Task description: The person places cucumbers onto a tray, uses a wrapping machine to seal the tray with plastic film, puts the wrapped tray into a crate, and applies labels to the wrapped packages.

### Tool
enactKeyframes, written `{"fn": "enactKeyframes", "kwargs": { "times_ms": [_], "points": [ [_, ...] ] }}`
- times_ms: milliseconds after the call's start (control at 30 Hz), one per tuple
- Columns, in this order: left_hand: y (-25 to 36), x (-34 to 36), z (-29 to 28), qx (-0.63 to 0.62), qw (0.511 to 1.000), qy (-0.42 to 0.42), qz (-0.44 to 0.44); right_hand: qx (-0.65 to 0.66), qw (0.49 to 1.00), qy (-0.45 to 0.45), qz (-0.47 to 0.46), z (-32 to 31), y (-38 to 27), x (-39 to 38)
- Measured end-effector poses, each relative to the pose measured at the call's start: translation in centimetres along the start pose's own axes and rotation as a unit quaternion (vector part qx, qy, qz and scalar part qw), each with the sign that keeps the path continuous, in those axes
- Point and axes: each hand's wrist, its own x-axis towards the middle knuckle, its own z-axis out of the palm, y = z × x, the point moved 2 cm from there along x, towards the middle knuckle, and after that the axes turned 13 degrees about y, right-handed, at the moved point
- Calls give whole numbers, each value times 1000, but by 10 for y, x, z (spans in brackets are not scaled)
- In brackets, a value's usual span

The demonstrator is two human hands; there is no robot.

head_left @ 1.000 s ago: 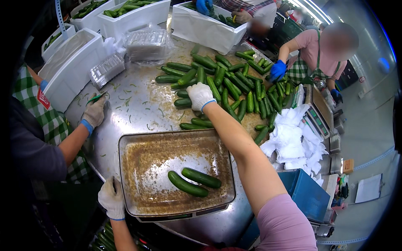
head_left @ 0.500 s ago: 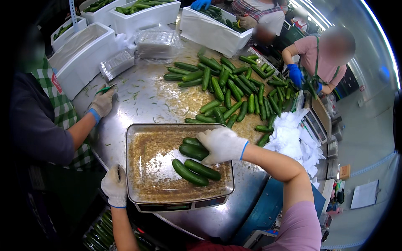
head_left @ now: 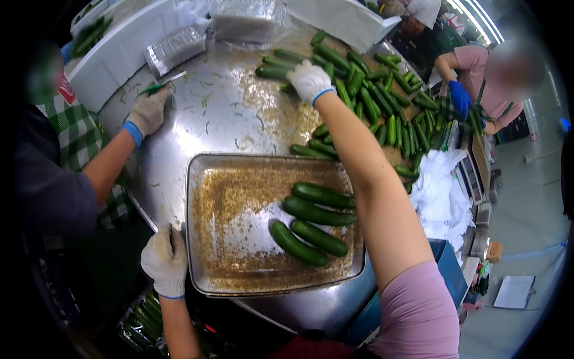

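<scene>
My right hand [head_left: 310,82], in a white knit glove, reaches into the cucumber pile [head_left: 382,99] on the metal table. Its fingers curl over the end of a dark green cucumber [head_left: 272,72]; their tips are partly hidden. Below my right forearm lies a rectangular, stained metal scale pan [head_left: 224,239]. Several cucumbers [head_left: 300,244] rest side by side in its right half, some partly covered by the forearm. My left hand [head_left: 164,261], also gloved, is closed beside the pan's left rim at the table edge. Whatever it grips, if anything, is hidden.
At left, a co-worker's gloved hand [head_left: 147,110] holds a small green-handled tool. White crates [head_left: 128,48] and clear plastic trays [head_left: 175,49] stand at the back. White cloths [head_left: 443,194] lie right of the pile, near another co-worker in blue gloves [head_left: 459,99].
My right hand has let go of the cucumbers in the pan and moved up and away to the pile. My left hand stays beside the pan. The whole view has shifted.
</scene>
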Motion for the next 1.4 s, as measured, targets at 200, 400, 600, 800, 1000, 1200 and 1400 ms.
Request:
{"fn": "enactKeyframes", "kwargs": {
  "times_ms": [200,400,600,800,1000,1200,1400],
  "points": [
    [-3,-1,-1,0,1000,14,-2,187,950,188,167,-73,39,-48],
    [-8,-7,1,7,999,31,-41,530,749,178,357,-222,1,-174],
    [-14,-9,-18,-147,961,50,-227,578,776,168,187,-287,-109,-290],
    [4,-8,-70,-212,947,116,-210,473,839,254,81,-255,-189,-323],
    [33,-38,-105,-211,956,73,-189,390,891,228,49,-280,-194,-331],
    [47,-84,-121,-288,916,24,-277,451,764,215,408,-283,-132,-360],
    [66,-115,-117,-318,912,3,-260,369,852,190,318,-270,-141,-353]
  ]
}}
